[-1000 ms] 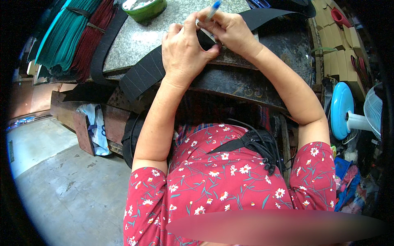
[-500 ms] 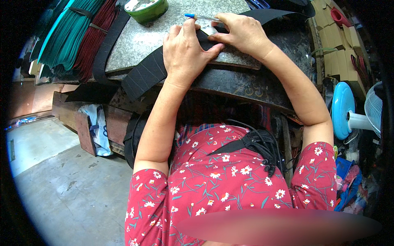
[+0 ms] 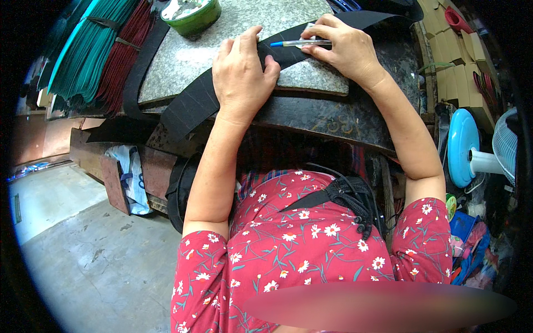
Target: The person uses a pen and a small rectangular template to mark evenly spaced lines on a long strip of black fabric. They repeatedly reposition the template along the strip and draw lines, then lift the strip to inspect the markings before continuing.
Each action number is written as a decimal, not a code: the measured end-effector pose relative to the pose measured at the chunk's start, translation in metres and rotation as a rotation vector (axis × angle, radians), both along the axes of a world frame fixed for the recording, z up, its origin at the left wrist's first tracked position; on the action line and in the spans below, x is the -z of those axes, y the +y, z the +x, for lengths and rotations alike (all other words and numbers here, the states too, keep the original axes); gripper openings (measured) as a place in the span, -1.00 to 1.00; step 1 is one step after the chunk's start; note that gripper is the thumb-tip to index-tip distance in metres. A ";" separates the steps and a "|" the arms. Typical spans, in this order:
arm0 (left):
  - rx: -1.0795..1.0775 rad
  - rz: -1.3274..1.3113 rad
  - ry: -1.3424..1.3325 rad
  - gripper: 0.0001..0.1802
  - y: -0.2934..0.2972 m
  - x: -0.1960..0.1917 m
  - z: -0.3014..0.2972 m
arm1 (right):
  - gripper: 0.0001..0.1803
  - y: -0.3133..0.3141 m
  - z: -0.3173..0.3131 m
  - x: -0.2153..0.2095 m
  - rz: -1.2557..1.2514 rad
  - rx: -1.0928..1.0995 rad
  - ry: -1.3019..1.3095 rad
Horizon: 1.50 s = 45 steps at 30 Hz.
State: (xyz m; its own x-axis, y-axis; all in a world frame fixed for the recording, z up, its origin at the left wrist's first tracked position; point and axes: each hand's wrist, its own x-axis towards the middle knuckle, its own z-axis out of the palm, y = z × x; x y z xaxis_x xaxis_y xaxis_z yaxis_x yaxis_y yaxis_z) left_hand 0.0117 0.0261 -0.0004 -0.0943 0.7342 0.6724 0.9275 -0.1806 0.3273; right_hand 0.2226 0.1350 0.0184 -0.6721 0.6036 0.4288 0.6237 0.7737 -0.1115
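A long black fabric strip (image 3: 191, 105) with thin pale lines across it runs over the grey speckled slab (image 3: 311, 77), its left part hanging past the front edge. My left hand (image 3: 240, 75) lies on the strip, fingers stretched out and thumb apart. To its right, my right hand (image 3: 347, 47) pinches a pen (image 3: 291, 43) with a blue end, held nearly level just over the strip and pointing left. A small white piece (image 3: 306, 34) shows by the right fingers, partly covered; I cannot make out its kind.
A green bowl (image 3: 194, 21) with white contents stands on the slab's far left. Tied bundles of teal strips (image 3: 91, 53) and dark red strips (image 3: 123, 69) lie left of it. A blue and white fan (image 3: 472, 150) stands at right, near stacked tan cardboard pieces (image 3: 463, 89).
My right hand has moved slightly right and nearer, away from the left hand, carrying the pen lower. My left hand has shifted a little left, and its fingers have spread on the strip.
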 end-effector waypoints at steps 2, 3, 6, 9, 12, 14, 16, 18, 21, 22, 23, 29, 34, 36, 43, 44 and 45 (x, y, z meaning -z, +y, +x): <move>0.010 0.005 0.001 -0.42 -0.001 0.000 -0.001 | -0.69 0.004 0.000 0.000 0.004 -0.118 0.033; 0.020 0.018 0.017 -0.42 0.000 0.000 -0.003 | -0.71 0.008 0.001 0.001 0.006 -0.177 0.051; 0.033 0.028 0.105 -0.45 0.001 0.000 -0.004 | -0.70 0.019 0.004 0.006 -0.151 -0.280 0.146; 0.034 0.016 0.156 -0.51 0.001 0.000 -0.004 | -0.66 0.029 0.006 0.012 -0.437 -0.272 0.318; 0.031 0.009 0.160 -0.61 0.000 -0.001 -0.003 | -0.59 0.031 0.006 0.014 -0.461 -0.270 0.421; 0.030 0.006 0.151 -0.66 0.000 -0.002 -0.003 | -0.59 0.029 0.006 0.013 -0.293 -0.212 0.262; 0.031 -0.001 0.133 -0.70 0.000 -0.002 -0.002 | -0.62 0.025 0.005 0.011 -0.213 -0.170 0.174; 0.040 -0.001 0.159 -0.69 -0.001 -0.002 0.000 | -0.64 0.021 0.005 0.008 -0.198 -0.188 0.165; 0.041 0.007 0.230 -0.67 -0.001 -0.003 0.002 | -0.66 0.019 0.004 0.007 -0.237 -0.170 0.144; 0.039 0.008 0.258 -0.68 -0.001 -0.004 0.002 | -0.66 0.019 0.003 0.007 -0.262 -0.156 0.136; 0.037 0.007 0.281 -0.68 -0.002 -0.004 0.003 | -0.66 0.020 0.003 0.008 -0.265 -0.155 0.145; 0.029 -0.023 0.277 -0.69 -0.001 -0.004 0.003 | -0.59 0.027 0.006 0.008 -0.314 -0.224 0.201; 0.026 -0.035 0.250 -0.69 -0.001 -0.004 0.003 | -0.57 0.028 0.009 0.009 -0.266 -0.188 0.125; 0.021 -0.036 0.254 -0.69 -0.001 -0.004 0.003 | -0.58 0.027 0.009 0.010 -0.261 -0.198 0.139; 0.029 -0.038 0.296 -0.69 -0.002 -0.004 0.002 | -0.58 0.028 0.008 0.009 -0.230 -0.208 0.111; 0.028 -0.043 0.298 -0.69 -0.002 -0.004 0.002 | -0.58 0.028 0.008 0.008 -0.227 -0.211 0.114; 0.031 -0.043 0.293 -0.70 -0.002 -0.004 0.002 | -0.58 0.028 0.008 0.008 -0.225 -0.214 0.116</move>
